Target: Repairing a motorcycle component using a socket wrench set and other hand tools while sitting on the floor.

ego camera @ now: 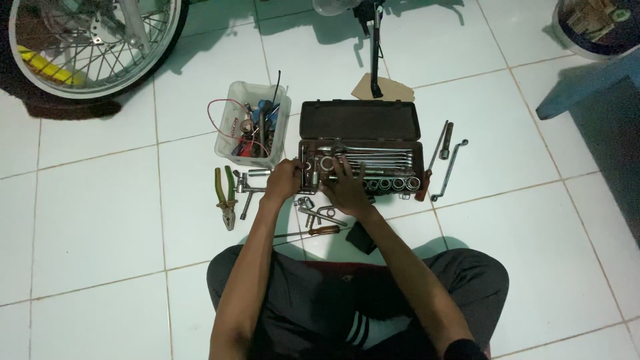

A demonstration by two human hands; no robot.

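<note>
Two hands, left (pixel 283 181) and right (pixel 345 189), reach into one toolbox (pixel 360 120).

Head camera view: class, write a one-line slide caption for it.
Seated on white floor tiles, a person's left hand and right hand reach into an open dark metal socket-set case.

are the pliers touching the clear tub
Apart. The head view shows the pliers lying on the floor tiles below the clear tub, with bare white tile plainly between them.
</note>
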